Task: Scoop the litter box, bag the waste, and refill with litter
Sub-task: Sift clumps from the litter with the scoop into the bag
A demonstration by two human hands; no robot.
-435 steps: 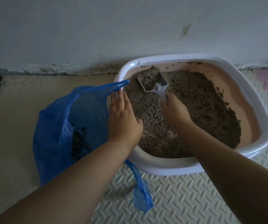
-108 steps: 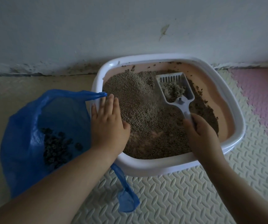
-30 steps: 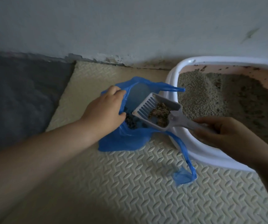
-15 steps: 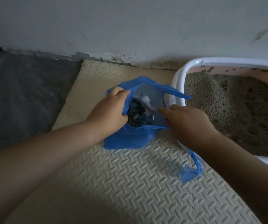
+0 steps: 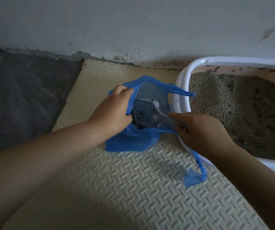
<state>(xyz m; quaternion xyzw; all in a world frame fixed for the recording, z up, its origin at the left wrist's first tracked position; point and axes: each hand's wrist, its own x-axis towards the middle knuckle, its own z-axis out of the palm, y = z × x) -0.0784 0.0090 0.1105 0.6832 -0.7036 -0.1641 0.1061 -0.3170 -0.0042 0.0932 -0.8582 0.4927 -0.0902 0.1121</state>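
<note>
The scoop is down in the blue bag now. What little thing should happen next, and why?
Probably the right hand lifts the scoop out and back toward the litter box. The scoop sits tipped inside the blue bag, which the left hand holds open, and dark bits show in the litter.

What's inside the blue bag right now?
The scoop, tipped over, with dark clumps beneath. The bottom of the blue bag is hidden by scoop and left hand.

The scoop (image 5: 143,110), level over the bag (image 5: 133,141) a second ago with clumps aboard, now sits face-down inside it in my right grip (image 5: 199,130) (slotted back up). My left grip (image 5: 111,112) has left the litter box (image 5: 181,90) rim and pinches the bag's mouth.
</note>
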